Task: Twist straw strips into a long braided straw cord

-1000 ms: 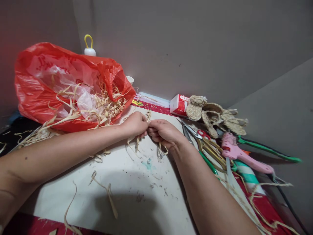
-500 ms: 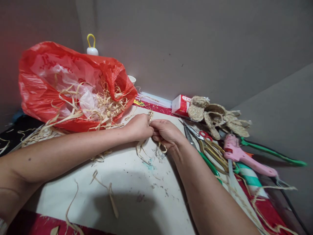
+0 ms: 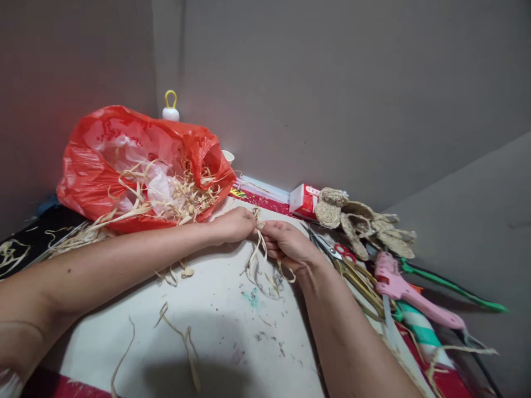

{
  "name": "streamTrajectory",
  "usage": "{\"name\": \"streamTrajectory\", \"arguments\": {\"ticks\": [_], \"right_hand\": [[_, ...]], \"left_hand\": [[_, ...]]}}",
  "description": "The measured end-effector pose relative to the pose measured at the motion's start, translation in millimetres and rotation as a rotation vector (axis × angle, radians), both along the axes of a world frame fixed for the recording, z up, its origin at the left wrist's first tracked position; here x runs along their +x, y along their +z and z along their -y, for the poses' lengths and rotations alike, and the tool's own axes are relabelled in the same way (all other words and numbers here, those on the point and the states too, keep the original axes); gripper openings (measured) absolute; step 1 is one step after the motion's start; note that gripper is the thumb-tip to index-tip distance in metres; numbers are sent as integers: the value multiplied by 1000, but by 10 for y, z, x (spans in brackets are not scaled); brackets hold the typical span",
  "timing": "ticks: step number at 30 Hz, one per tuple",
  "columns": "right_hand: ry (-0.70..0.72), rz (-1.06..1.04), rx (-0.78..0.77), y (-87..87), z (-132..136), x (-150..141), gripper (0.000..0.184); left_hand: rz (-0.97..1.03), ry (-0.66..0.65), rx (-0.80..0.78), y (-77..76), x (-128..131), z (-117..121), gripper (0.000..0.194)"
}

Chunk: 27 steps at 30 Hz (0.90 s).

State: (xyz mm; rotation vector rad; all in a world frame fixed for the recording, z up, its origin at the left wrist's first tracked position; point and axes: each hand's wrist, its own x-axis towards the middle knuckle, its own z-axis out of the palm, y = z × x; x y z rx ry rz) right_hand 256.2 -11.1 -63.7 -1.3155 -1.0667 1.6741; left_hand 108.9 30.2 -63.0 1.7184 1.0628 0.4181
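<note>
My left hand (image 3: 234,225) and my right hand (image 3: 288,246) meet over the far part of a white board (image 3: 224,326). Both are closed in a pinch on a small plaited piece of pale straw strips (image 3: 259,260). Its woven end sticks up between the fingertips, and loose strip ends hang down from the hands onto the board. A red plastic bag (image 3: 124,160) full of the same straw strips lies just behind my left forearm.
Scissors (image 3: 352,265) with red and gold handles, a pink glue gun (image 3: 406,290), green-handled tools and small woven straw pieces (image 3: 360,218) lie to the right. A red-and-white box (image 3: 304,200) stands by the grey wall. Loose straw scraps (image 3: 182,331) litter the board.
The view has shifted, so everything sits lower and further right. My hands stay pinched together on the plait, and the loose strip ends now hang longer below them.
</note>
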Motion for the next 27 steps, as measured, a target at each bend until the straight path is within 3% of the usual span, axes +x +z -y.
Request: {"name": "streamTrajectory", "arguments": {"ticks": [6,9,13,19,22,27], "right_hand": [[48,96,-14,11,17,48,32],[87,148,9,7,19,57,33],[108,225,69,15,24,47,31],[81,442,187,24,43,14,29],[47,565,265,5,39,-3,25],[89,644,320,-2,43,-13,20]], "left_hand": [[-15,-114,270,-3,-45,-85,20],[-27,-165,287,-3,-53,-129,20],[0,-150,154,-14,-48,-147,18],[144,-87,-306,40,-38,-106,23],[172,-63,-351,66,-44,-83,23],[179,-22,-273,2,-27,-96,20]]}}
